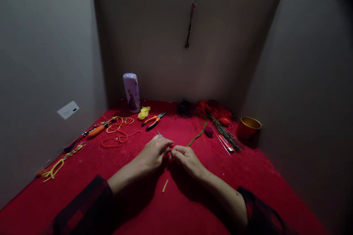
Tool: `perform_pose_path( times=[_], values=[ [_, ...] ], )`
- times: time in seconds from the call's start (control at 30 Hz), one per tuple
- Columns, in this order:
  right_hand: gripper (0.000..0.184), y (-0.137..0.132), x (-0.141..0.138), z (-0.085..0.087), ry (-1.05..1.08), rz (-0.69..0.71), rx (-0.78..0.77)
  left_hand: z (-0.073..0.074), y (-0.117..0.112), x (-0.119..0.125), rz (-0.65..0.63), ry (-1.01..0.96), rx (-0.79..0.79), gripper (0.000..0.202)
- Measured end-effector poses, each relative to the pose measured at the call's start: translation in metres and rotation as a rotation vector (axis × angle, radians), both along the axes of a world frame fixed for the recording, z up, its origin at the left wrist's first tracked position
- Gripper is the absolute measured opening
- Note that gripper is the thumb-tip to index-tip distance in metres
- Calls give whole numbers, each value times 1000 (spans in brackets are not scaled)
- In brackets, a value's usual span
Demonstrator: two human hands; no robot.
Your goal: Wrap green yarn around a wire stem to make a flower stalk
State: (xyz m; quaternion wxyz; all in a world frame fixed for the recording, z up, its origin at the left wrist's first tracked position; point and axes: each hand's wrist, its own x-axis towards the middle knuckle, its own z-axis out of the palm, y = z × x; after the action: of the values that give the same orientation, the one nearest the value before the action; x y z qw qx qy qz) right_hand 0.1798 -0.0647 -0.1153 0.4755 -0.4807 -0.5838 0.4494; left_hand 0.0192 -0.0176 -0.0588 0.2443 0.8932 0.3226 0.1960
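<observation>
Over the middle of the red cloth [193, 205], my two hands meet almost fingertip to fingertip. My right hand [187, 158] is closed in a pinch at the end of a green yarn strand [199, 134], which runs from behind it toward the back. The fingers of my left hand [154, 152] are curled in close to the right fingertips; what they hold is hidden. A pointed metal tip [159, 133] shows just beyond the left knuckles, its other end covered. Nearer to me lies a short yellow yarn piece [164, 186].
Orange-handled pliers [153, 120], a yellow yarn bundle [144, 112] and a purple case [131, 93] are behind my left hand. Tangled orange yarn [118, 137] lies left. Right are thin dark sticks [224, 132], a magenta ball [209, 131] and a gold-lined cup [249, 126]. Panels enclose three sides.
</observation>
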Motion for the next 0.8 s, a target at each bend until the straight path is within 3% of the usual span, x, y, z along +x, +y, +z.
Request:
perform_pose_path(
  times=[0.23,0.33,0.5,0.8],
  values=[
    [21,1,-1,1,77,51,34,-14,2,2,-31,41,-77,22],
    [21,1,-1,2,72,37,23,-14,4,0,-50,64,-59,19],
    [22,-1,0,2,24,0,10,-14,6,-3,25,51,-48,22],
    [21,0,2,1,-18,13,-1,-11,7,-7,91,-8,-132,22]
  ],
)
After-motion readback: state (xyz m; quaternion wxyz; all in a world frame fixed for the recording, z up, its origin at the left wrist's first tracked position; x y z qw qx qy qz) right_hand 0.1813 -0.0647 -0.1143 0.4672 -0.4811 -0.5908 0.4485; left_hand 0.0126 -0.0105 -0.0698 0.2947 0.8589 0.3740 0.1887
